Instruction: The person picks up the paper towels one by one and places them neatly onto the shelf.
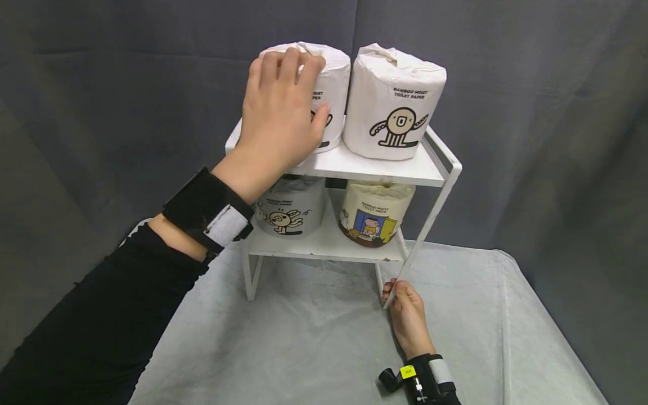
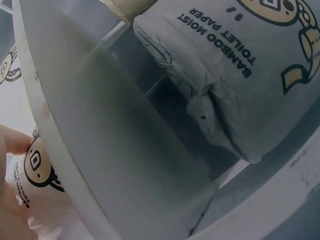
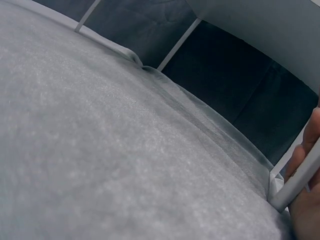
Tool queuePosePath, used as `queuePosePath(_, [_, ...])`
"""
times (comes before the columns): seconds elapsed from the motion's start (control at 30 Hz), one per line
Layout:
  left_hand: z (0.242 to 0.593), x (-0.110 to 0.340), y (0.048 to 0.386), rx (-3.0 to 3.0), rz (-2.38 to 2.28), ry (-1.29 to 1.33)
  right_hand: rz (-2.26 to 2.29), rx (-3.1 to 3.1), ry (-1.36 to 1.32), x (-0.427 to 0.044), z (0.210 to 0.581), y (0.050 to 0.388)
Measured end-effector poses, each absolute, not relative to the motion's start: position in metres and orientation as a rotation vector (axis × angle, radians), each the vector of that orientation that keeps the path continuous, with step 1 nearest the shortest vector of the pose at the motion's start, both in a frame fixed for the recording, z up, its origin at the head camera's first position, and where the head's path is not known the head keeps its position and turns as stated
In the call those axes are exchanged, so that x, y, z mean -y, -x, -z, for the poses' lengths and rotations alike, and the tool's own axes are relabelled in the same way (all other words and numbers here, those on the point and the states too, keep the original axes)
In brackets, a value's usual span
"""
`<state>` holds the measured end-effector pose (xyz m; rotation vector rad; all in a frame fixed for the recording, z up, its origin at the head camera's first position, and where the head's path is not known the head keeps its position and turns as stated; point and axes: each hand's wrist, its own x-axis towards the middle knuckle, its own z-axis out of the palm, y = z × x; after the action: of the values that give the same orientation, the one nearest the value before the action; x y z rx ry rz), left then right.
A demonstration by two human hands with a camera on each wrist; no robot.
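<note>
On the left of the white two-tier shelf's top board [image 1: 374, 171], my left hand [image 1: 280, 107] grips a white-wrapped toilet paper roll [image 1: 335, 73]. Its fingers bend over the roll's top and the thumb lies against the printed front; the hand hides most of the roll. In the left wrist view, part of the hand [image 2: 10, 190] shows against the printed wrapper [image 2: 45, 200]. Low at the front right, my right hand [image 1: 409, 318] holds the shelf's leg [image 1: 422, 233] near its foot. The right wrist view shows fingers [image 3: 295, 162] around that leg [image 3: 300, 177].
A second white roll [image 1: 397, 107] stands at the top right. The lower board [image 1: 324, 247] bears a white roll [image 1: 291, 211] on the left and a cream, picture-printed roll [image 1: 377, 214] on the right. Grey cloth [image 1: 304, 337] covers the table; a dark curtain [image 1: 531, 112] hangs behind.
</note>
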<state>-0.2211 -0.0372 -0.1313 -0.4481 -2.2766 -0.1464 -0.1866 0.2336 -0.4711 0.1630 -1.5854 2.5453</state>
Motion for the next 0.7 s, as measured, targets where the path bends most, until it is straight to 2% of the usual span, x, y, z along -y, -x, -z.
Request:
queuePosePath(0.37, [0.143, 0.033, 0.219, 2.231, 0.143, 0.456, -2.468, 1.640, -0.063, -0.237, 0.471, 0.181])
queuePosePath(0.7, [0.139, 0.043, 0.216, 2.250, 0.199, 0.494, -2.012, 1.916, 0.089, -0.237, 0.461, 0.185])
